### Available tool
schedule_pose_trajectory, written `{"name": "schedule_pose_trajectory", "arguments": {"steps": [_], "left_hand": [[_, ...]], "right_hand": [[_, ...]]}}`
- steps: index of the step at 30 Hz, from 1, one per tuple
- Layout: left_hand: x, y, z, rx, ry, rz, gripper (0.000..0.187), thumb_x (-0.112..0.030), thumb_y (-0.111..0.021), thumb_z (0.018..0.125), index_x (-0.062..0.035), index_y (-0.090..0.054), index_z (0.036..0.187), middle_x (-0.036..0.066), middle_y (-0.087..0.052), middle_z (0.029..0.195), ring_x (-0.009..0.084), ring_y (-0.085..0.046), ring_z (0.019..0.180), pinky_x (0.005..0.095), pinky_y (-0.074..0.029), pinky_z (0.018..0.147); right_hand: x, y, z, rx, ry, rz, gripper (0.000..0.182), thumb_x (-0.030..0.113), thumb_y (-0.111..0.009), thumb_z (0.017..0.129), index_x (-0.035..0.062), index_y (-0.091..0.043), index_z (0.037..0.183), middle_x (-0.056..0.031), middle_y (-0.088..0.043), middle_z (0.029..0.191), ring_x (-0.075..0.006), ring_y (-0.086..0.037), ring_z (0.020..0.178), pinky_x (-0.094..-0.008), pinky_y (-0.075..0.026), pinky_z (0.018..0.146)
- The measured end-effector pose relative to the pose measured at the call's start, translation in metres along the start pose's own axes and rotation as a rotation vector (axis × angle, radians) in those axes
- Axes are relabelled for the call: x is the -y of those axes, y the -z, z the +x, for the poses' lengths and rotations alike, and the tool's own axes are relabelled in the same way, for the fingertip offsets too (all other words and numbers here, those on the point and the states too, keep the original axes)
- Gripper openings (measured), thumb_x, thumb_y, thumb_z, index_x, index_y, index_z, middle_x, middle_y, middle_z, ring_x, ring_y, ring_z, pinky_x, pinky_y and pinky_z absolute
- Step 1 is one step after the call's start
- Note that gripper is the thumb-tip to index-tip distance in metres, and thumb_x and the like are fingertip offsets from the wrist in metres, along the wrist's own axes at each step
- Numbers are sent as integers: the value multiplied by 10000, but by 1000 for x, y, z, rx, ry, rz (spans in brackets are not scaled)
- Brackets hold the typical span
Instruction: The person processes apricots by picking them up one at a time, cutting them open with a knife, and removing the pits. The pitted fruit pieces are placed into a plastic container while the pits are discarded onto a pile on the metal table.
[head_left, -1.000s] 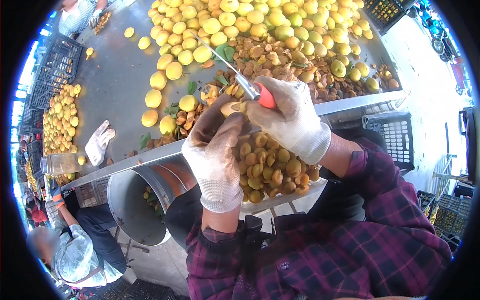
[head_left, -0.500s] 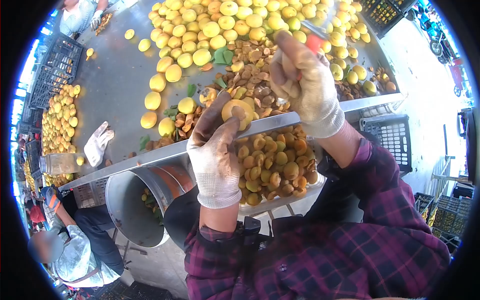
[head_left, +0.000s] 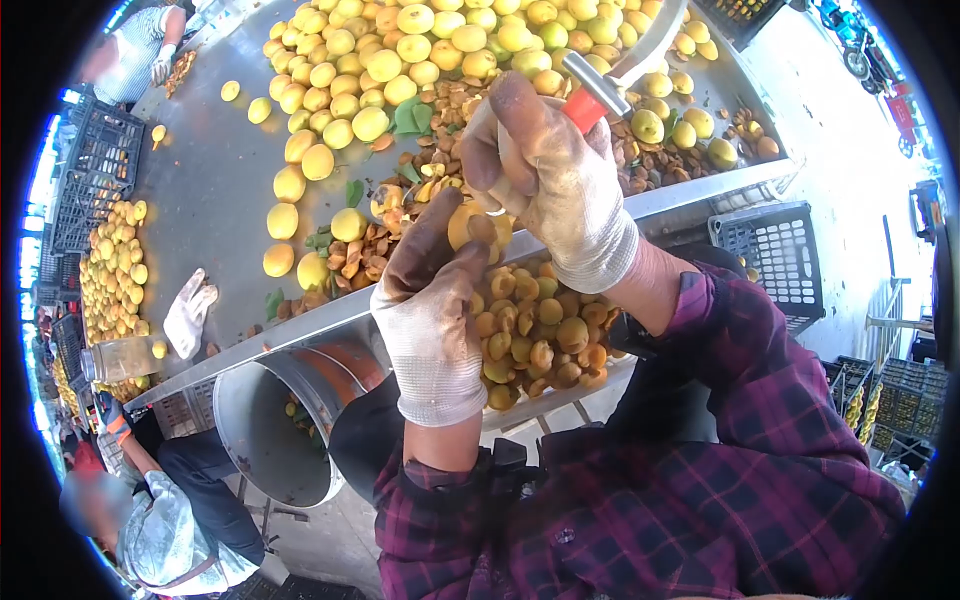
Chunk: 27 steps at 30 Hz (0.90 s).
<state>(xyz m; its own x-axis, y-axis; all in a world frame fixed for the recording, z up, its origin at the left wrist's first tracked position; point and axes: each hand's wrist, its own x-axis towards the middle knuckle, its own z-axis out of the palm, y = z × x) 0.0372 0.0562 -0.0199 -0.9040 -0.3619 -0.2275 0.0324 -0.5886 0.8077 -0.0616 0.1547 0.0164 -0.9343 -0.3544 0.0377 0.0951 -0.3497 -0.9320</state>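
Note:
My left hand (head_left: 430,300), in a stained white glove, pinches a yellow fruit (head_left: 470,225) above the table's metal edge. My right hand (head_left: 560,180), gloved too, is wrapped round the red handle of a tool (head_left: 585,108) with a curved metal part. Its fingers are close to the right side of the fruit, and whatever part of the tool lies below them is mostly hidden. Below the edge, a container of opened fruit (head_left: 545,325) stands under my hands. Brown pits and scraps (head_left: 455,110) lie on the table behind them.
Whole yellow fruits (head_left: 385,65) cover the back of the metal table (head_left: 215,170). A white glove (head_left: 188,315) and a clear jar (head_left: 122,358) lie left. A metal drum (head_left: 280,425) is below the edge, a black crate (head_left: 770,255) at right. Two other people are at left.
My right hand has moved left and down, closer to the fruit, with the tool in it. My left hand still holds the fruit. The view has shifted slightly.

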Motion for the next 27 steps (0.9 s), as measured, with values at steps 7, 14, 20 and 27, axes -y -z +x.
{"name": "schedule_pose_trajectory", "arguments": {"steps": [7,14,20,27], "left_hand": [[-1,1,0,-55,-3,21,469,102,-594,830,93,-564,1297,154,-652,1182,224,-668,1060,334,-532,940],[-1,1,1,-78,2,92,432,131,-601,831,93,-597,1261,150,-676,1142,203,-667,1043,312,-532,921],[12,-9,6,-110,-149,152,388,133,-618,839,89,-635,1224,99,-691,1117,138,-647,1000,265,-497,918],[33,-24,14,-95,-210,21,372,14,-545,964,63,-553,1333,118,-681,1110,137,-667,950,245,-554,830]], "right_hand": [[-26,5,10,85,-11,63,566,456,-522,1006,114,-395,574,-47,-499,632,-93,-397,512,-231,-313,462],[-38,10,20,293,-120,302,526,451,-541,997,124,-406,608,-24,-434,610,-87,-286,466,-255,-267,443],[-34,-6,17,-57,-115,383,354,439,-587,972,156,-465,796,35,-349,650,-91,-337,544,-257,-279,477],[-31,13,27,-116,-79,541,326,377,-565,986,191,-405,771,65,-291,617,-64,-242,471,-239,-195,415]]}}
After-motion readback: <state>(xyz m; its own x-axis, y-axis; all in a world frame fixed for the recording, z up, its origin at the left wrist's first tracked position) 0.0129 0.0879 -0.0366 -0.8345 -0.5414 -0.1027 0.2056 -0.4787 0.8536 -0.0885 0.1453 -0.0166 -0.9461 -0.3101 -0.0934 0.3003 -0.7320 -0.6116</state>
